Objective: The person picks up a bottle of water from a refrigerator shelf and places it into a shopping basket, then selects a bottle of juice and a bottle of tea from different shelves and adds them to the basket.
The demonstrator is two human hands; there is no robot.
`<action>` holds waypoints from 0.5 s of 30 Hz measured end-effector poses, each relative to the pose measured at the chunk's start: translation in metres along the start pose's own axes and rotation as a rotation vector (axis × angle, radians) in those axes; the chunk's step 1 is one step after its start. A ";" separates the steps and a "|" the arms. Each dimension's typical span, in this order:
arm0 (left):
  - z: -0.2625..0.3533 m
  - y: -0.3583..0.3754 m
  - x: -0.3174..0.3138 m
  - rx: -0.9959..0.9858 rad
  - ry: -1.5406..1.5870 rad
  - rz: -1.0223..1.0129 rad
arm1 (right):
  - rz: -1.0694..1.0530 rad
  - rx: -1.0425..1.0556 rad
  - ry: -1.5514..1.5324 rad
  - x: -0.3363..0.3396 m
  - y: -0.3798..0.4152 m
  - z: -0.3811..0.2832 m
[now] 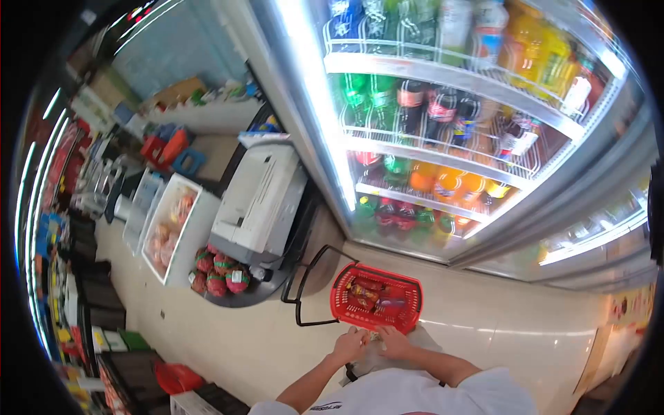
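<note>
Both of my hands are close together in front of my body, just below the near rim of a red shopping basket (339,311). Fingers of my left hand (353,342) are bent inward around something small and pale that I cannot make out. My right hand (393,342) is curled at the other side of that small thing. Inside the basket on the floor lie several packaged items (364,293) with red and yellow wrappers. Its black handle (298,301) leans out to the left.
A lit drinks fridge (449,69) with bottles on shelves stands ahead to the right. Left of the basket are a counter with a grey-white machine (252,197), red fruits (237,278) and a white foam box (146,250). Shelves of goods line the far left.
</note>
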State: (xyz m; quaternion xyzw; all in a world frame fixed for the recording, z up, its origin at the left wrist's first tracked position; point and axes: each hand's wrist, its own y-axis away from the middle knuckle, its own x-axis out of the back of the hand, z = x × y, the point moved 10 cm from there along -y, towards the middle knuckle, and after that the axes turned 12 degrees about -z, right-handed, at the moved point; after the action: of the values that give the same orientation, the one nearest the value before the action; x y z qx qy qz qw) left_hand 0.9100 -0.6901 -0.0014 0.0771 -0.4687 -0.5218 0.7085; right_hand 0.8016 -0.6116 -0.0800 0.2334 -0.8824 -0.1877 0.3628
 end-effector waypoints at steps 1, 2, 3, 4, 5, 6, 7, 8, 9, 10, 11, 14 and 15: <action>0.011 0.007 0.006 -0.032 -0.011 0.031 | 0.072 0.140 0.011 0.015 0.002 -0.020; 0.023 0.010 0.013 -0.068 -0.020 0.061 | 0.145 0.276 0.032 0.030 0.009 -0.036; 0.042 0.022 0.025 -0.151 0.012 0.077 | 0.187 0.243 0.036 0.044 0.014 -0.040; 0.057 0.029 0.032 -0.192 -0.010 0.063 | 0.204 0.290 0.025 0.058 0.021 -0.057; 0.070 0.038 0.047 -0.241 0.035 0.139 | 0.220 0.340 0.015 0.074 0.028 -0.072; 0.080 0.047 0.062 -0.287 0.085 0.211 | 0.254 0.315 0.017 0.086 0.032 -0.076; 0.094 0.059 0.078 -0.290 0.105 0.252 | 0.188 0.256 -0.023 0.090 0.032 -0.077; 0.100 0.060 0.082 -0.317 0.082 0.232 | 0.124 0.201 -0.071 0.092 0.030 -0.079; 0.102 0.069 0.097 -0.354 0.147 0.354 | 0.122 0.201 -0.052 0.111 0.038 -0.096; 0.103 0.078 0.109 -0.389 0.219 0.470 | 0.153 0.181 -0.068 0.122 0.042 -0.103; 0.103 0.081 0.118 -0.381 0.198 0.527 | 0.206 0.211 -0.148 0.130 0.048 -0.112; 0.092 0.082 0.136 -0.366 0.624 0.581 | 0.270 0.158 -0.242 0.138 0.055 -0.119; 0.100 0.089 0.145 -0.349 0.470 0.624 | 0.278 0.179 -0.369 0.148 0.065 -0.131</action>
State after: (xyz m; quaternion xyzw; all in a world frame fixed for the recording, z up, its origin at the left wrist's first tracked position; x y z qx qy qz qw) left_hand 0.8972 -0.7304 0.1908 -0.0724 -0.2001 -0.3221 0.9225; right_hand 0.7861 -0.6607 0.1214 0.1029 -0.9705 -0.0964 0.1958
